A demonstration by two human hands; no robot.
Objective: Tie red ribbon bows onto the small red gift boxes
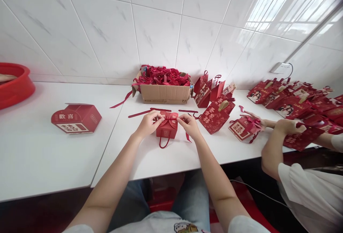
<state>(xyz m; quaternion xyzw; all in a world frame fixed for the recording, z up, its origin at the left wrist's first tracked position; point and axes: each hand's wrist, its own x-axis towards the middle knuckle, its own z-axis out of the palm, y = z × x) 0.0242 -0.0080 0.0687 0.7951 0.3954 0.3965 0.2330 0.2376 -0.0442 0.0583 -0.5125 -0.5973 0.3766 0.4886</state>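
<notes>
A small red gift box (167, 128) stands on the white table (40, 154) right in front of me, a red ribbon (170, 117) across its top. My left hand (149, 123) pinches the ribbon at the box's top left. My right hand (188, 124) pinches the ribbon's other end at the top right. One ribbon tail loops down over the box's front.
A cardboard box (163, 93) full of red ribbons sits behind. Loose ribbons (139, 113) lie in front of it. A folded red box (76, 118) lies to the left, a red basin (14, 84) far left. Several red gift bags (215, 113) stand right. Another person's hands (288, 125) handle boxes there.
</notes>
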